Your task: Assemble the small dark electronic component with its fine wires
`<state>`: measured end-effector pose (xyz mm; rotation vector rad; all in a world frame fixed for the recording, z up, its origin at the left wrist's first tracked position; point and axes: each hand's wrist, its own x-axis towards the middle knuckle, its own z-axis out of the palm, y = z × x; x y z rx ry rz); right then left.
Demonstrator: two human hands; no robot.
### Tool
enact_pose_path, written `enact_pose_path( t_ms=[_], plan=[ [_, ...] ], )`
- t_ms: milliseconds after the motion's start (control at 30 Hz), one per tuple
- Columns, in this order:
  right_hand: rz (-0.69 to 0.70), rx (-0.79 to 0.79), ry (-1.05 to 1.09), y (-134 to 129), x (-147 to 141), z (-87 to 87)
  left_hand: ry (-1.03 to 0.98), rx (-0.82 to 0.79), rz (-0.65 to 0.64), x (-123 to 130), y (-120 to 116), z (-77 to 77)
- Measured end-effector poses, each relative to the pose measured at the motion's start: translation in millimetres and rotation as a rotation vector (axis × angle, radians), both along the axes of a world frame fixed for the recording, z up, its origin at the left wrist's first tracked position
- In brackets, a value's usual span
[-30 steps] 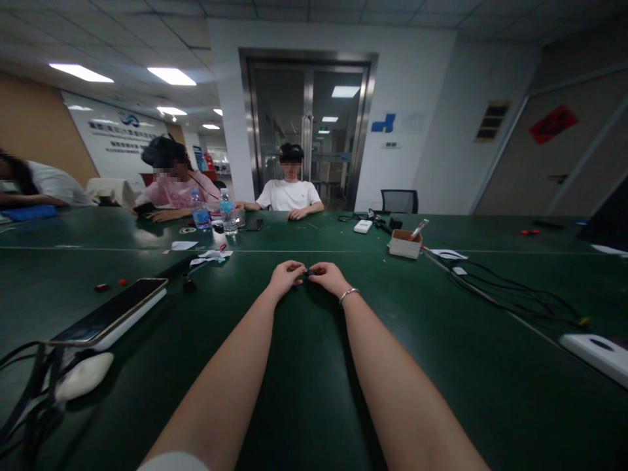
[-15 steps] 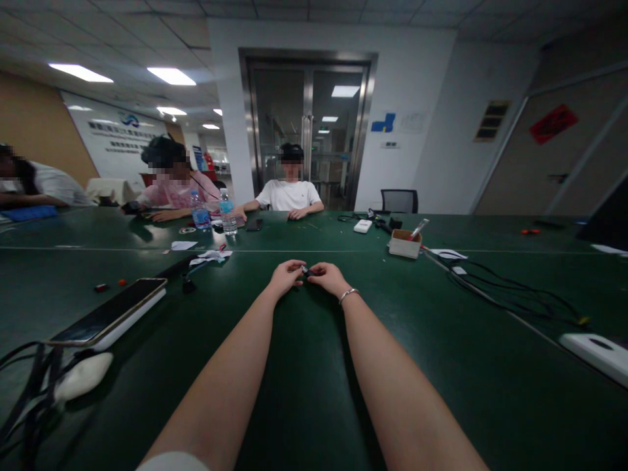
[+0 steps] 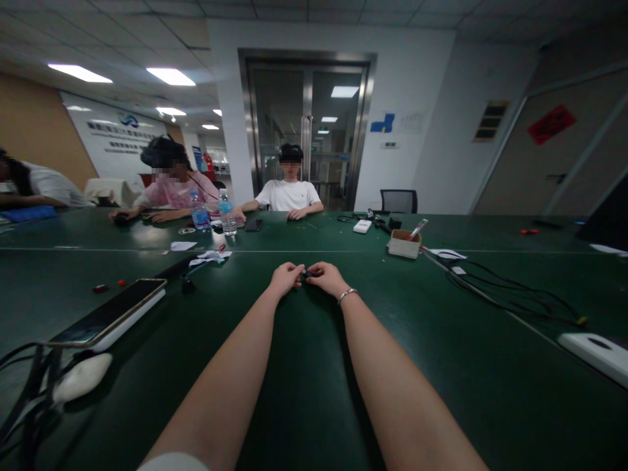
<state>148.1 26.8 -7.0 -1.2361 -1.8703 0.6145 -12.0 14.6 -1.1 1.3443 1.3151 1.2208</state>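
Observation:
A small black object [image 3: 307, 273], too small to name, is held between my two hands just above the green table [image 3: 314, 366]. My right hand [image 3: 330, 279], with a silver bangle at its wrist, pinches it between thumb and fingers. From the other side, the closed fingertips of my left hand [image 3: 284, 280] grip its left end, where a small pale bit shows. Most of the object is covered by the fingers. Both forearms reach forward over the table.
Left of my arms lie a phone [image 3: 115, 311] on a white block, a white mouse-shaped thing [image 3: 83, 378] and black cables. Paper scraps [image 3: 210, 257] and bottles [image 3: 227, 214] stand farther off. A small box [image 3: 405, 244] and cables are on the right. Several people sit across.
The left fingertips have shifted slightly on the object's left end, and the object has turned a little, showing less of its pale part. The right hand is almost still.

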Motion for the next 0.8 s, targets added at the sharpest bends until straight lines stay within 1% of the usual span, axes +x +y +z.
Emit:
enact_pose_path(
  t_ms=[133, 267, 400, 533, 600, 800],
  plan=[
    [-0.006, 0.04, -0.03, -2, -2, 1.5, -0.046, 0.065, -0.019, -2, 2, -2.1],
    [-0.013, 0.074, -0.067, -6, -4, 4.4, 0.001, 0.091, -0.033, -2, 2, -2.9],
    [-0.015, 0.079, -0.081, -7, -4, 5.6, 0.031, 0.059, -0.034, -1, 1, 0.0],
    [-0.038, 0.09, -0.075, -6, -2, 5.3, -0.041, -0.018, -0.089, -2, -3, 5.6],
    [-0.046, 0.099, -0.075, -6, -1, 5.3, -0.064, -0.031, -0.106, -3, -5, 7.4],
    [-0.034, 0.126, -0.078, -7, 1, 4.9, -0.037, -0.045, -0.061, 0, -3, 4.7]
  ],
)
